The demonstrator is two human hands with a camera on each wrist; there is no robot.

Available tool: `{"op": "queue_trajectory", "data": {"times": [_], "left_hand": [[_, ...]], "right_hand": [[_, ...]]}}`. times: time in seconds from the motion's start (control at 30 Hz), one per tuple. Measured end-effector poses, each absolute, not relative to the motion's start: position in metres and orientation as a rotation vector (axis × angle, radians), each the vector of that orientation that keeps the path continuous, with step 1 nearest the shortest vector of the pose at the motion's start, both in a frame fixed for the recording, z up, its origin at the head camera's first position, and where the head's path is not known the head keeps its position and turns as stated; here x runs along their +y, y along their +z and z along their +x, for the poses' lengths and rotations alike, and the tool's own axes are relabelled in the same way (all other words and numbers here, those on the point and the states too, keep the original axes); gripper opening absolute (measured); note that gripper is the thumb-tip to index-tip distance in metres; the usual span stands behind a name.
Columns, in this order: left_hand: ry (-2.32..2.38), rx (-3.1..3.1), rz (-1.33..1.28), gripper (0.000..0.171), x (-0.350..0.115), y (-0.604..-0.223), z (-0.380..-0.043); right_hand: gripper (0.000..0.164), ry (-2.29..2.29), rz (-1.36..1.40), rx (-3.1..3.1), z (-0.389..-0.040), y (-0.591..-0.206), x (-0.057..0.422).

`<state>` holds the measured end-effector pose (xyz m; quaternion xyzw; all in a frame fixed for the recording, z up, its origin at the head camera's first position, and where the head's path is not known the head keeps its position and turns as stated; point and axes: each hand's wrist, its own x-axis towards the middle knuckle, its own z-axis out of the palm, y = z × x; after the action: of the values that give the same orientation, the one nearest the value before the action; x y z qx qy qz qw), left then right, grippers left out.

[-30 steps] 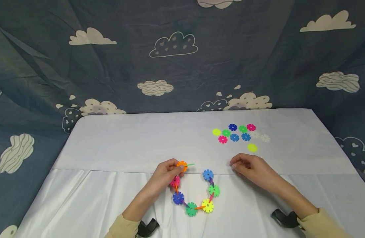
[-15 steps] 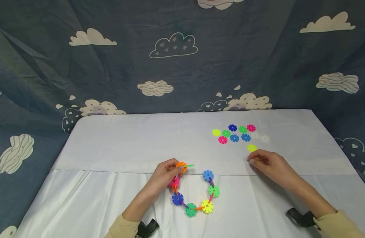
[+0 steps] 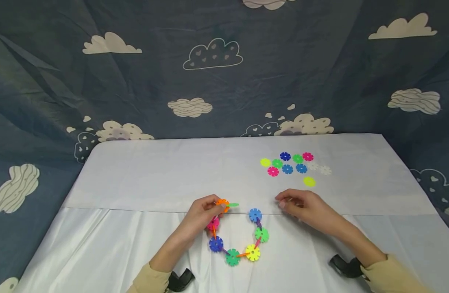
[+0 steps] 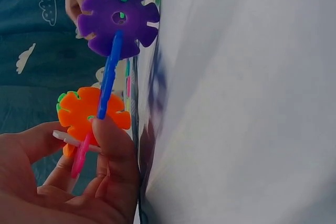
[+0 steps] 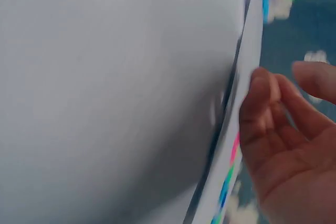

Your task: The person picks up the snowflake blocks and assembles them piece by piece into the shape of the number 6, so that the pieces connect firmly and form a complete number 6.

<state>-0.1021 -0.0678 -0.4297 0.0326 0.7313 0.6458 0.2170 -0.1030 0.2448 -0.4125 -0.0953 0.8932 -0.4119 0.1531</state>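
The chain (image 3: 232, 257) is on the white surface (image 3: 155, 175), curved like a ring with a gap at its far side. Its notched discs are orange, pink, dark blue, green, yellow and light blue, joined by pieces seen edge-on. The left hand (image 3: 200, 214) has its grip clamped on the orange disc (image 3: 223, 203). The right hand (image 3: 303, 204) has its grip apart, near the loose discs (image 3: 287, 169).

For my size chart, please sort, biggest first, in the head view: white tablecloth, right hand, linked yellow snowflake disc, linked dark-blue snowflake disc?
1. White tablecloth
2. Right hand
3. Linked yellow snowflake disc, linked dark-blue snowflake disc: too alike to rank
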Motion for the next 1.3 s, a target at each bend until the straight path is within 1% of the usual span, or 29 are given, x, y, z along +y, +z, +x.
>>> {"op": "queue_trajectory", "data": {"times": [0.17,0.37,0.53,0.67,0.8,1.03,1.3], "left_hand": [[1.796,2.026,0.104,0.014,-0.068,-0.429,-0.101],[1.785,2.041,0.123,0.018,-0.066,-0.427,-0.101],[1.778,2.037,0.123,0.020,-0.065,-0.427,-0.100],[1.771,2.031,0.138,0.021,-0.065,-0.428,-0.101],[1.769,2.025,0.144,0.020,-0.065,-0.429,-0.101],[1.775,1.978,0.150,0.021,-0.065,-0.428,-0.101],[1.798,1.952,0.192,0.020,-0.065,-0.428,-0.101]], "right_hand": [[0.022,-1.101,-0.420,2.489,-0.102,-0.415,0.211],[0.006,-1.210,-0.482,2.439,-0.102,-0.419,0.195],[0.012,-1.426,-0.474,2.312,-0.100,-0.418,0.187],[0.013,-1.479,-0.456,2.297,-0.097,-0.418,0.181],[0.012,-1.456,-0.439,2.363,-0.095,-0.418,0.178],[0.006,-1.341,-0.491,2.510,-0.094,-0.415,0.176],[0.008,-1.320,-0.516,2.539,-0.097,-0.414,0.173]]}}
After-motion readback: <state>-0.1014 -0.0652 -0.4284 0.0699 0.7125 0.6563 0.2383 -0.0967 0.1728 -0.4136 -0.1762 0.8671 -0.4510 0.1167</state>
